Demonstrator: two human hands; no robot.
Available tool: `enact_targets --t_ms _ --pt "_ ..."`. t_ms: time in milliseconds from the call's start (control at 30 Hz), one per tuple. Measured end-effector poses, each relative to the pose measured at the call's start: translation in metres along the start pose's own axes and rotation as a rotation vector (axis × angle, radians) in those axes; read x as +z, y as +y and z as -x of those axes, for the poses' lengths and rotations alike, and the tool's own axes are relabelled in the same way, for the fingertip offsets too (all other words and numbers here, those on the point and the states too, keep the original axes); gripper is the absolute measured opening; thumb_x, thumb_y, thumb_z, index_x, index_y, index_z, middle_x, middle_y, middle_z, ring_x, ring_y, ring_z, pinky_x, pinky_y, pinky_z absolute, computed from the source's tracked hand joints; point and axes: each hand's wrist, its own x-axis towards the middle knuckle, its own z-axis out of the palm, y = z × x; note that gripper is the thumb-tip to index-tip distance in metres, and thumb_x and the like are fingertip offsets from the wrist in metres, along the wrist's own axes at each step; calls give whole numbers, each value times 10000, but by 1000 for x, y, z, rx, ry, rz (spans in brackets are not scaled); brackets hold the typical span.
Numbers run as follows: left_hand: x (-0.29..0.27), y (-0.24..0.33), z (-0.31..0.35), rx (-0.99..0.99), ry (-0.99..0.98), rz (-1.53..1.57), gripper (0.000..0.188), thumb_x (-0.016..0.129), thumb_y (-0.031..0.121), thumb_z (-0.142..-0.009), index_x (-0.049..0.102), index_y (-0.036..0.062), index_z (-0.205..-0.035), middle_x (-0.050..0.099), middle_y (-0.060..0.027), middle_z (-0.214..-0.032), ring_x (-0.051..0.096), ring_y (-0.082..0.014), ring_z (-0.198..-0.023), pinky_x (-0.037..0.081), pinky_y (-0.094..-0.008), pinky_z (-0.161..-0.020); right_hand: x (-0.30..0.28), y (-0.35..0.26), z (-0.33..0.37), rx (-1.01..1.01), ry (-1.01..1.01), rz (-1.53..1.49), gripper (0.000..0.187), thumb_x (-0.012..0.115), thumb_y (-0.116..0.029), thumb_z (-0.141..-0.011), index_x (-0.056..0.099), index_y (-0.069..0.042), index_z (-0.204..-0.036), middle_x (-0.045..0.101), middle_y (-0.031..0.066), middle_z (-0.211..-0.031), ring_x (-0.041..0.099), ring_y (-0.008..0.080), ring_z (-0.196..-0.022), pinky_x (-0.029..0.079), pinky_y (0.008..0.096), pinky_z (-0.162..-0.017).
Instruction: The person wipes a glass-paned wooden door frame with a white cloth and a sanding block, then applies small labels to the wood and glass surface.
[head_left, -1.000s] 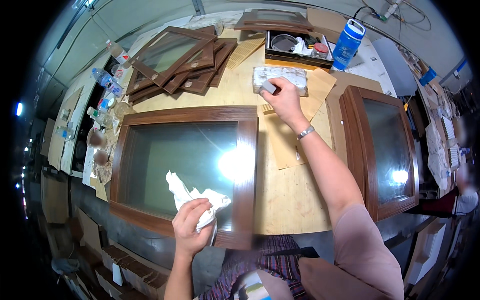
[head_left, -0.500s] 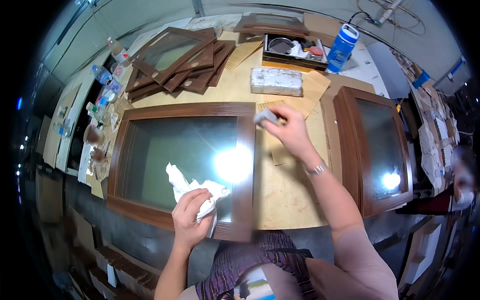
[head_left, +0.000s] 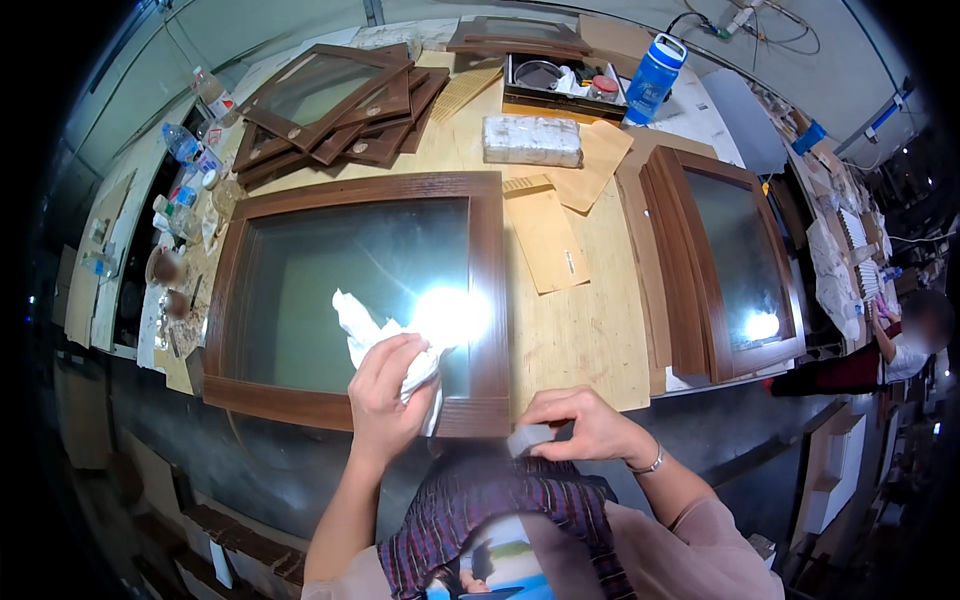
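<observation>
A brown wooden frame with a glass pane [head_left: 350,260] lies flat on the table before me. My left hand [head_left: 388,398] is closed around a crumpled white cloth [head_left: 360,322] over the lower right part of the pane. Between the thumb and fingers of my right hand [head_left: 590,425] is a small grey block [head_left: 528,440], perhaps a sanding sponge. That block is beside the frame's near right corner, at the table's front edge; whether it touches the wood I cannot tell.
Several glazed frames [head_left: 330,95] are piled at the back left; more stand stacked at the right [head_left: 735,260]. Behind are a white wrapped block [head_left: 532,140], brown sandpaper sheets [head_left: 548,235], an open box [head_left: 565,85] and a blue bottle [head_left: 655,80]. Another person [head_left: 900,345] is far right.
My right hand has come down along the frame's right side, from its far corner to its near corner, with the grey block. My left hand keeps the cloth in nearly the same place.
</observation>
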Motion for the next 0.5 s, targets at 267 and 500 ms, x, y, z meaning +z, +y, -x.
enact_targets --t_ms 267,500 --pt "-5 9 0 105 -69 -8 448 744 31 -673 674 30 -1115 679 -170 -1119 671 -356 -1008 542 -412 -883 -5 -6 -35 -61 540 -222 370 721 -92 -911 581 39 -1227 667 70 -1095 654 158 -1045 524 310 -920" --pt "-66 -10 24 114 -353 -66 454 698 0 -656 711 88 -1102 692 -151 -1159 663 -335 -1063 532 -426 -932 2 -9 -37 -43 604 -137 301 710 -66 -897 611 37 -1162 665 59 -1081 651 136 -985 527 284 -864"
